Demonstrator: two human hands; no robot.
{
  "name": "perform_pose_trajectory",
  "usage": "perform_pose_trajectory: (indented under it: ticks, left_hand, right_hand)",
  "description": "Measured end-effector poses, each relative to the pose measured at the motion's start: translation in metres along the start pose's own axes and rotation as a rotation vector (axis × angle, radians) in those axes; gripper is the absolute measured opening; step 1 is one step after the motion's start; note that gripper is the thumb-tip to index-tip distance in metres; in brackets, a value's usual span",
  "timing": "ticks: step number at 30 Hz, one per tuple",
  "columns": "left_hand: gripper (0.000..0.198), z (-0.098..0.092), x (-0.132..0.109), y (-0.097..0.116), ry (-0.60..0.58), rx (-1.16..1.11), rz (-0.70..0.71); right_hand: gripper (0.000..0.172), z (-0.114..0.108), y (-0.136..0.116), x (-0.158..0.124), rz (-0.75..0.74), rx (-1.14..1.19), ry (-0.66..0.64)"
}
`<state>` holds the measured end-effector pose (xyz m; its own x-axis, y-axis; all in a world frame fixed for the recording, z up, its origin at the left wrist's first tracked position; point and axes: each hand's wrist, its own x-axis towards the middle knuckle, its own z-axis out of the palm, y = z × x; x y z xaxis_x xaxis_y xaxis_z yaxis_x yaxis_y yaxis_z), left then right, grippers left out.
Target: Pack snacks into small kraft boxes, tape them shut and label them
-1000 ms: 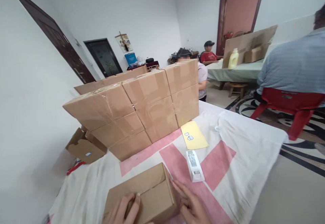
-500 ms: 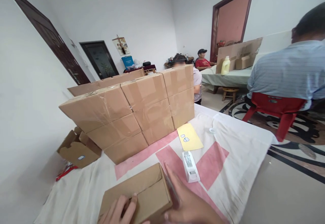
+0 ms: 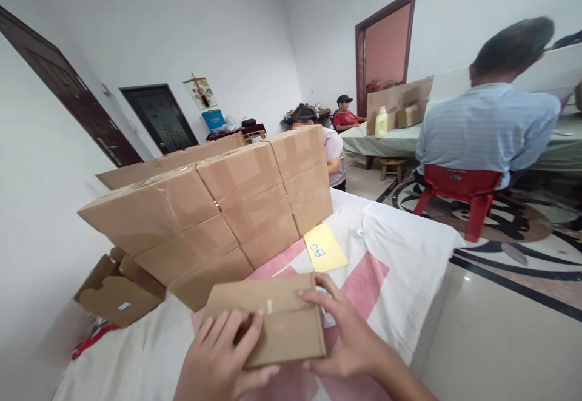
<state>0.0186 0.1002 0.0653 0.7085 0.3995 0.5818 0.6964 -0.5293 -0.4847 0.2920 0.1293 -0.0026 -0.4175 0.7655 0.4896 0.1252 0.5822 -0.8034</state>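
Note:
A small brown cardboard box (image 3: 273,316) with a strip of tape on its seam is held up over the table in both hands. My left hand (image 3: 218,361) grips its near left side with the fingers wrapped over the top. My right hand (image 3: 348,337) clasps its right end, thumb on the top edge. Behind the box, a stack of sealed cardboard boxes (image 3: 213,207) stands three high on the white and pink cloth (image 3: 400,249). A yellow sheet (image 3: 324,249) with small stickers lies on the cloth just beyond my right hand.
An open empty carton (image 3: 116,289) sits at the table's left edge. A person in a striped shirt sits on a red chair (image 3: 459,192) to the right. Two more people sit at the back by another table holding a bottle (image 3: 381,123).
Both hands have lifted the small box off the cloth and turned it, so it now hides the white dispenser. The view has tilted up and to the right.

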Motion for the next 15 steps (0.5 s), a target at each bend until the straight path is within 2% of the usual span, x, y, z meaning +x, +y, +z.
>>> perform_pose_trajectory:
  ticks: [3, 6, 8, 10, 12, 13, 15]
  left_hand:
    - [0.058, 0.02, 0.07, 0.008, 0.043, -0.081, 0.035]
    - [0.063, 0.055, 0.136, 0.026, 0.072, -0.173, 0.08]
    - [0.064, 0.08, 0.174, 0.042, 0.049, -0.221, 0.089]
    - [0.06, 0.101, 0.201, 0.056, 0.005, -0.252, 0.054]
    - [0.062, 0.117, 0.209, 0.066, -0.033, -0.268, -0.028]
    - [0.063, 0.124, 0.203, 0.067, -0.053, -0.273, -0.078]
    - [0.064, 0.133, 0.17, 0.063, -0.109, -0.266, -0.176]
  right_hand:
    - [0.088, -0.051, -0.01, -0.013, -0.005, -0.232, 0.195]
    - [0.077, -0.102, -0.011, -0.026, 0.017, -0.415, 0.365]
    - [0.07, -0.132, -0.006, -0.034, 0.047, -0.496, 0.464]
    - [0.066, -0.158, 0.004, -0.039, 0.089, -0.572, 0.545]
    - [0.065, -0.183, 0.019, -0.04, 0.147, -0.623, 0.616]
    - [0.065, -0.196, 0.029, -0.038, 0.179, -0.638, 0.648]
    - [0.067, -0.22, 0.051, -0.03, 0.234, -0.659, 0.702]
